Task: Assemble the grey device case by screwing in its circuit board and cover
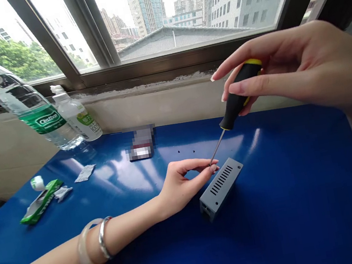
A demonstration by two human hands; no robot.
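Observation:
My right hand (289, 65) is closed around the black and yellow handle of a screwdriver (237, 99), held tilted with its thin shaft pointing down and left. My left hand (184, 182) rests on the blue table (306, 182), with thumb and forefinger pinched at the screwdriver tip; whether something tiny is between them I cannot make out. Just right of that hand lies a small grey metal box (221, 187) with a row of vent slots on top. Two tiny dark screws (186, 151) lie on the table behind it.
Two plastic bottles, a large water bottle (28, 109) and a small one (77, 115), stand at the back left by the window ledge. A green packet (41, 202) and paper scraps (84, 173) lie at the left. A blurred flat object (142, 143) lies at the back centre.

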